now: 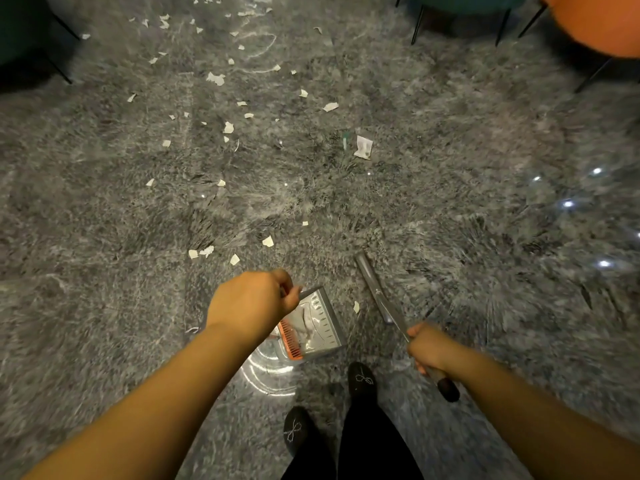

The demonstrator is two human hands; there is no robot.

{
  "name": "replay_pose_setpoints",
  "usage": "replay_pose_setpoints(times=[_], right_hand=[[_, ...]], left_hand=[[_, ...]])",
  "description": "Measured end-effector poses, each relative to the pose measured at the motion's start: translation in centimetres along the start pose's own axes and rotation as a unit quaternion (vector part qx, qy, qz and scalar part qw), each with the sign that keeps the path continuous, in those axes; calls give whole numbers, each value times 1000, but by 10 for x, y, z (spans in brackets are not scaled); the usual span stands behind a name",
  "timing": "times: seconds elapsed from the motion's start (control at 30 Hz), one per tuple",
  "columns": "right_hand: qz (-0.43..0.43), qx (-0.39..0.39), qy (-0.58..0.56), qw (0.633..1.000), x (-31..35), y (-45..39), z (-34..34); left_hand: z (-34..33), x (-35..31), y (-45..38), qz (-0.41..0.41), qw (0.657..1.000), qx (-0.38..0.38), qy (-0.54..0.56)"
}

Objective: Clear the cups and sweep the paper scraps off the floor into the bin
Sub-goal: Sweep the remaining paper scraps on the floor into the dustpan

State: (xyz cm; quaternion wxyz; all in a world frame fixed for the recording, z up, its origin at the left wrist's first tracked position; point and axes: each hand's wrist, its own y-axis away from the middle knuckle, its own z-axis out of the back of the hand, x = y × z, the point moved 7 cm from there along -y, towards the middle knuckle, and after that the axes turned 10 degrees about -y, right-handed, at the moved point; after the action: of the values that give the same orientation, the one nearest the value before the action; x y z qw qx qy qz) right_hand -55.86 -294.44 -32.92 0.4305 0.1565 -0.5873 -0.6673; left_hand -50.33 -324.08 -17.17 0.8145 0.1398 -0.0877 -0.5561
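My left hand (pixel 254 301) grips the upright handle of a grey dustpan (pixel 320 323) that has an orange comb edge and holds some white paper. My right hand (pixel 427 348) grips the handle of a grey broom (pixel 375 289), whose head points forward over the floor beside the dustpan. Several white paper scraps (pixel 228 128) lie scattered over the grey marbled floor ahead, thickest at the upper left. A bigger crumpled paper piece (pixel 363 147) lies right of centre. One small scrap (pixel 356 306) sits between the dustpan and the broom. No cups are in view.
My two black shoes (pixel 362 377) stand just behind the dustpan. Chairs with thin black legs ring the far side: a teal one (pixel 460 5) and an orange one (pixel 599 22) at the upper right, a dark one (pixel 20 29) at the upper left.
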Motion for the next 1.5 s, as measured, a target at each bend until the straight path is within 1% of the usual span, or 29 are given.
replay_pose_setpoints(times=[0.13, 0.23, 0.37, 0.47, 0.53, 0.67, 0.9, 1.03, 1.17, 1.3, 1.4, 1.5], right_hand=[[-5, 21, 8, 1000, -2, 2, -29], [-2, 55, 3, 998, 4, 12, -46], [15, 85, -44, 995, 19, 23, -48], [34, 91, -47, 994, 31, 32, -42], [48, 100, -37, 993, 43, 39, -38], [91, 106, -19, 990, 82, 52, -27], [129, 77, -9, 989, 151, 32, -16], [129, 50, -22, 990, 191, 18, -14], [117, 34, -10, 993, 230, -5, -25], [98, 6, -10, 995, 267, -27, -38], [61, -11, 29, 998, 290, -58, -46], [28, -12, 88, 996, 310, -78, -56]], left_hand=[[2, -1, 0, 1, 1000, -10, -16], [3, -1, 0, 11, 1000, -16, -22], [4, 7, 3, 25, 999, -30, -29], [7, 22, 6, 72, 997, -24, -20], [10, 37, 9, 115, 993, -23, 6], [18, 70, 17, 184, 981, -44, 46], [32, 130, 28, 277, 953, -78, 95], [38, 168, 31, 313, 942, -71, 103], [46, 211, 19, 322, 941, -65, 81], [47, 253, 10, 331, 938, -55, 85], [46, 286, 4, 341, 935, -50, 81], [41, 313, 0, 346, 933, -53, 82]])
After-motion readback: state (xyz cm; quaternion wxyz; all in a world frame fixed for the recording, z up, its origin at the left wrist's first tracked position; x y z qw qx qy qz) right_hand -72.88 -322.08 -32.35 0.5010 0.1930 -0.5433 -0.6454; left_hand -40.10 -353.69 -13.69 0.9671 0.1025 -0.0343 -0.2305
